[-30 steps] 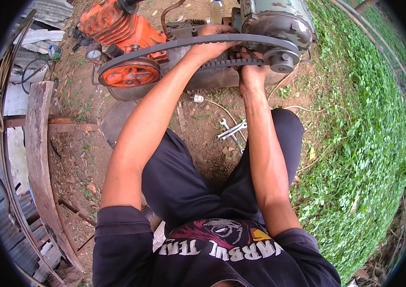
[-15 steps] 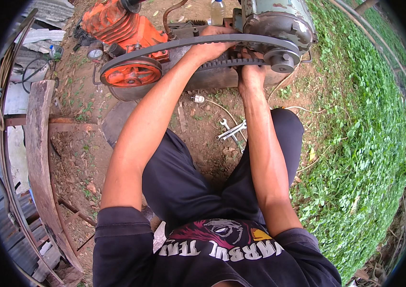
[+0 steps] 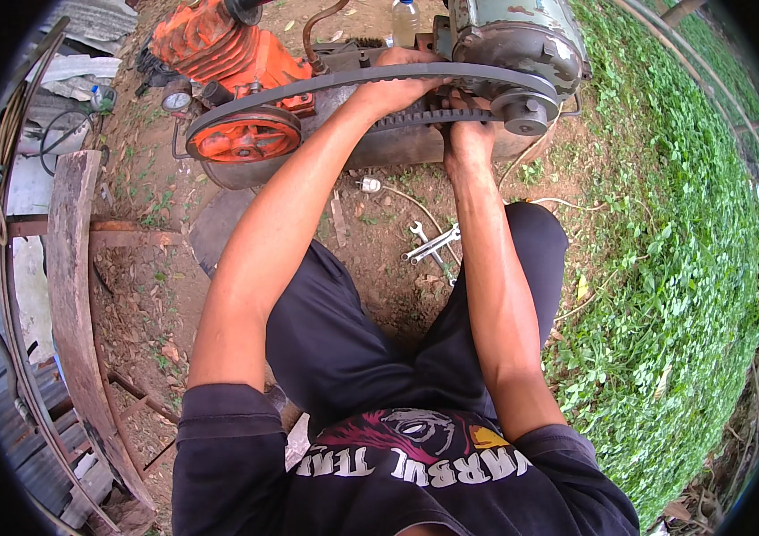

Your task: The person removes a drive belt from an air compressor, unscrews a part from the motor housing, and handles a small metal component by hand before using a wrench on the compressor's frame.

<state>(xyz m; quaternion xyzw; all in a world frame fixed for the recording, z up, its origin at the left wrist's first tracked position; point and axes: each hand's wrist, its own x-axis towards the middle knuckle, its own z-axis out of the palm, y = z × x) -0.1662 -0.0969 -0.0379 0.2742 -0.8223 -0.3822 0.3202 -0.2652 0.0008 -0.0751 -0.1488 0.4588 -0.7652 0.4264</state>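
Note:
The black belt (image 3: 317,80) runs from the orange wheel (image 3: 243,137) of the compressor (image 3: 223,54) to the pulley (image 3: 527,112) on the grey motor (image 3: 518,36). My left hand (image 3: 386,94) reaches within the belt loop, crossed by the upper run, fingers curled near the motor's mounting. My right hand (image 3: 470,136) is at the lower run, below the motor, its bent fingers reaching up behind the belt. What either hand grips is hidden. Crossed wrenches (image 3: 433,246) lie on the dirt between my legs, near a white plug (image 3: 370,184) and cable.
Behind stands a plastic bottle (image 3: 404,22). A pressure gauge (image 3: 176,102) sits left of the compressor, whose tank (image 3: 299,165) spans the top. Along the left are a wooden plank (image 3: 73,259), cables and corrugated sheets (image 3: 0,402). Green plants (image 3: 674,313) cover the ground at right.

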